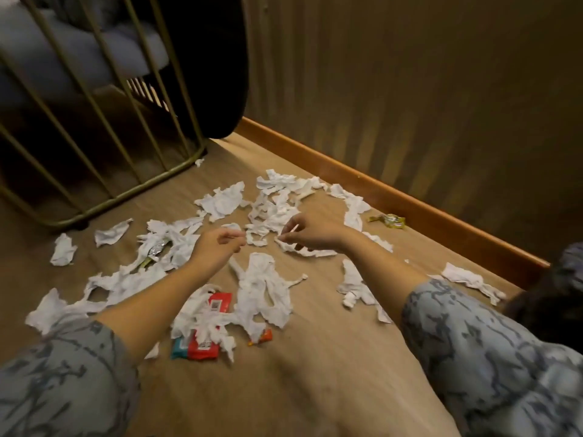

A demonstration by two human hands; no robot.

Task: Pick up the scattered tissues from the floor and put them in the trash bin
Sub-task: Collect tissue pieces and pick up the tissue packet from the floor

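Head view: both hands, left hand and right hand, pinch thin torn white tissues; soft strips could rip, leaving bits on the brown floor.

Two hands showing: left hand, right hand. Two patterned sleeves lying over forearms. Torn white tissues lying across floor: well over dozen pieces, exact number unclear since many overlapping. Red-and-teal packet lying among them: one, possibly two. Small orange wrapper: one. Yellow wrapper: one. Silvery wrapper: one. Gold-barred chair base: one.
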